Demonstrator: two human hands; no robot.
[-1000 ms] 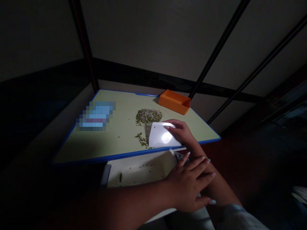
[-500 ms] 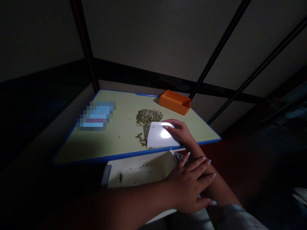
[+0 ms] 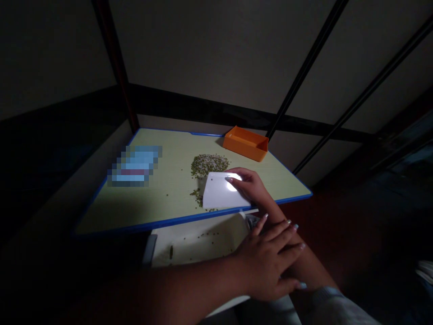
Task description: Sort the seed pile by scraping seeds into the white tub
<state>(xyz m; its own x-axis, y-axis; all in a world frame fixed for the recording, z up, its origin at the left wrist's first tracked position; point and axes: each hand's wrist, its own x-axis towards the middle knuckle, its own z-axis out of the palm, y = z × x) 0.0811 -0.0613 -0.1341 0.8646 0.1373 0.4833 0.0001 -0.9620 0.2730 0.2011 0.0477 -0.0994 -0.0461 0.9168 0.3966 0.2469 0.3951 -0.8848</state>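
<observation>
My right hand (image 3: 252, 184) grips a flat white plastic scraper (image 3: 216, 194) by its right side, thumb on top and fingers behind. The scraper has a small hole near its upper left corner and a bright glare on it. Its lower edge is close to the table's front rim. Just beyond it lies a heap of small green and white grains (image 3: 209, 163); a few green grains (image 3: 196, 195) are scattered along its left edge. My left hand (image 3: 270, 262) lies across my right forearm with fingers spread, holding nothing.
The pale table (image 3: 162, 180) has a blue rim. An orange tray (image 3: 246, 144) stands at the back right, and a blurred blue item (image 3: 135, 166) lies at the left. Below the front edge is a white bin (image 3: 199, 243) with scattered grains inside.
The scraper has shifted slightly left with my right hand, towards the scattered green grains. My left hand keeps its place on the forearm.
</observation>
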